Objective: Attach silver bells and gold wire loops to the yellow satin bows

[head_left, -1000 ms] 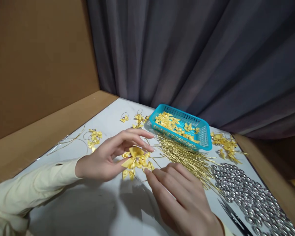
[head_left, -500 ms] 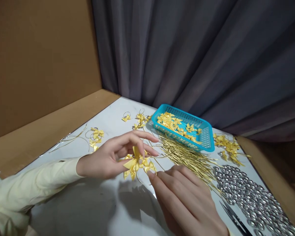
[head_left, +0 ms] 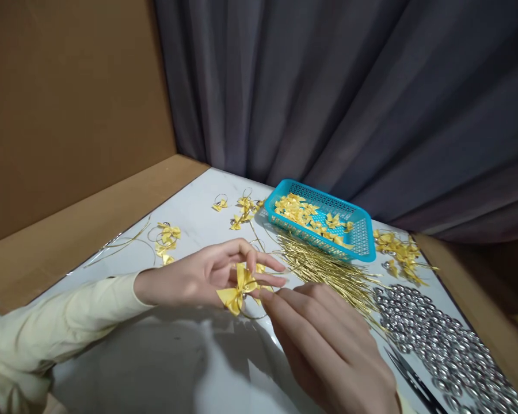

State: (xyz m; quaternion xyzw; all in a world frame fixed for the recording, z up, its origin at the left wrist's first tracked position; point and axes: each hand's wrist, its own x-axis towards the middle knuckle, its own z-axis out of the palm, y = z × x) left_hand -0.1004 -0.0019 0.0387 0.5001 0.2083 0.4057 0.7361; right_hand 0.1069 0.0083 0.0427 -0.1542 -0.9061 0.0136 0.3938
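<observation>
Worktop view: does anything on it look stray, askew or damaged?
Nothing looks plainly damaged. A few gold cords lie near the left edge, apart from the main bundle, which looks slightly untidy.

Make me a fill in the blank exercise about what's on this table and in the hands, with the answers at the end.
1. The basket holding yellow bows is coloured ____.
2. The bundle of thin strands lying between the basket and the right hand is coloured ____.
3. The shiny beads spread at the right side of the table are coloured ____.
4. The bow at the fingers of the left hand is coloured ____.

Missing words: blue; gold; silver; yellow.
</observation>
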